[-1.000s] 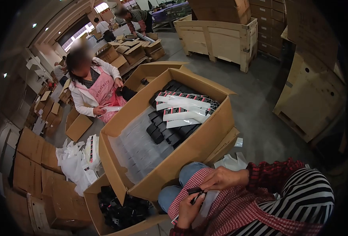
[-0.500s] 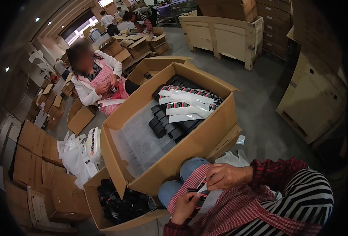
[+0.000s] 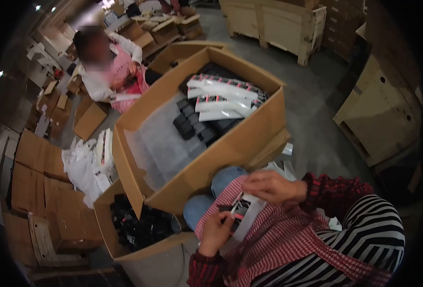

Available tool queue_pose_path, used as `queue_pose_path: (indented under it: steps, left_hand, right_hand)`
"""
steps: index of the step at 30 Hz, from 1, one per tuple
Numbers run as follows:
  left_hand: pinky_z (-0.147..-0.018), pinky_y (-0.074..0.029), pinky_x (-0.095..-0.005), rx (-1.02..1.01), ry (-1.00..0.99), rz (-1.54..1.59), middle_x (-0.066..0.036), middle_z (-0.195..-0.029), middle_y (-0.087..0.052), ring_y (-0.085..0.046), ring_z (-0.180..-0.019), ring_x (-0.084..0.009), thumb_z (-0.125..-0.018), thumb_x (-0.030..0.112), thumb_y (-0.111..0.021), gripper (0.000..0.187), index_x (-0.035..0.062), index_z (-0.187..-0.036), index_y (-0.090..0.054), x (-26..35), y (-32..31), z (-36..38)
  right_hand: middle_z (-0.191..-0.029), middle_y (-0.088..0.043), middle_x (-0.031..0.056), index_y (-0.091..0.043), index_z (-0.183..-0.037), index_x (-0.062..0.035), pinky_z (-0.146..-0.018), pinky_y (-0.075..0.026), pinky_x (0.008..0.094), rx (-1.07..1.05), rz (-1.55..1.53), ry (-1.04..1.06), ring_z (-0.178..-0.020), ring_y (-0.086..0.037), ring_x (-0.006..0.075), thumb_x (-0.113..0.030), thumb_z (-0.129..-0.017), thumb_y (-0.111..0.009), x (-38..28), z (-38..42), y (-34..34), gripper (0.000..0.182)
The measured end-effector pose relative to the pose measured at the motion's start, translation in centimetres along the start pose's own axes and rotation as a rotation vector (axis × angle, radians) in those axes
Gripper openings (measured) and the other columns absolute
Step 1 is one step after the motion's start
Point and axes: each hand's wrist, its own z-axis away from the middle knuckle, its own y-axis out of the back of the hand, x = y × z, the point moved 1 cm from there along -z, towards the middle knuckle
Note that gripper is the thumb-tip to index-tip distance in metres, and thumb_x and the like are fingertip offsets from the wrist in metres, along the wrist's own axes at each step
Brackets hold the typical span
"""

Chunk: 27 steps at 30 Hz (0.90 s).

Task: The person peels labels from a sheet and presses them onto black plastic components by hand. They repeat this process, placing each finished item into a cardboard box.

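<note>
A strip of labels (image 3: 255, 214), white-edged with black and pink print, lies across my lap on the red checked apron (image 3: 288, 239). My left hand (image 3: 217, 231) is closed at its near-left edge, thumb and forefinger pinched by a pink-marked label. Just past those fingertips a small dark piece (image 3: 225, 208) shows. My right hand (image 3: 273, 185) bends over the strip's upper end, fingers closed together there; what its fingertips hold is hidden under them.
A large carton (image 3: 216, 165) before my knees holds black plastic parts (image 3: 185, 125), more label strips (image 3: 221, 106) and a translucent liner (image 3: 161, 148). Below stands a box of small black parts (image 3: 137, 225). A co-worker (image 3: 108, 71) sits opposite. White plastic wrapping (image 3: 82, 165) lies left.
The view has tilted down, so the cartons sit higher. My right hand has flattened over the strip and my left hand has drawn slightly away, uncovering more of the printed labels.
</note>
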Motion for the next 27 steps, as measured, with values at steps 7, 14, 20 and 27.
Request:
queue_pose_path:
  steps: [7,14,20,27]
  left_hand:
    - [-0.061,-0.046,-0.0244,0.085,-0.143,-0.039,-0.002,-0.076,-0.067,-0.057,-0.069,-0.0070,-0.091,0.013,-0.064,0.019,-0.0041,-0.095,-0.069,-1.8,-0.3,0.0]
    - [-0.060,-0.045,-0.0242,0.058,-0.125,-0.014,-0.001,-0.076,-0.066,-0.055,-0.067,-0.0064,-0.092,0.013,-0.063,0.018,-0.0040,-0.097,-0.069,-0.9,0.0,0.0]
    - [-0.063,-0.044,-0.0220,0.002,-0.099,0.118,0.002,-0.080,-0.064,-0.054,-0.071,-0.0049,-0.095,0.014,-0.059,0.021,-0.0029,-0.103,-0.067,-1.6,0.2,-0.1]
    - [-0.064,-0.044,-0.0250,-0.050,0.062,0.205,-0.002,-0.079,-0.061,-0.054,-0.071,-0.0085,-0.096,0.015,-0.052,0.022,-0.0024,-0.103,-0.064,-3.5,0.1,-0.8]
  right_hand:
    - [-0.101,-0.064,0.0134,-0.063,-0.109,-0.0014,-0.078,-0.049,0.0396,-0.004,0.008,-0.014,-0.092,-0.063,0.0316,-0.014,-0.079,-0.075,0.5,0.8,-1.1,0.034]
    - [-0.102,-0.066,0.0099,-0.064,-0.113,-0.0033,-0.082,-0.047,0.0393,-0.070,0.037,-0.034,-0.094,-0.063,0.0287,-0.014,-0.076,-0.077,0.3,-0.1,-1.4,0.040]
    - [-0.086,-0.068,0.0048,-0.066,-0.108,-0.0030,-0.079,-0.046,0.0364,-0.025,-0.098,-0.038,-0.085,-0.064,0.0256,-0.011,-0.077,-0.075,0.2,-0.1,-2.0,0.033]
    - [-0.084,-0.065,0.0095,-0.067,-0.090,0.0002,-0.070,-0.048,0.0376,0.046,0.052,0.259,-0.072,-0.062,0.0247,-0.001,-0.077,-0.073,-1.1,-0.2,-1.7,0.015]
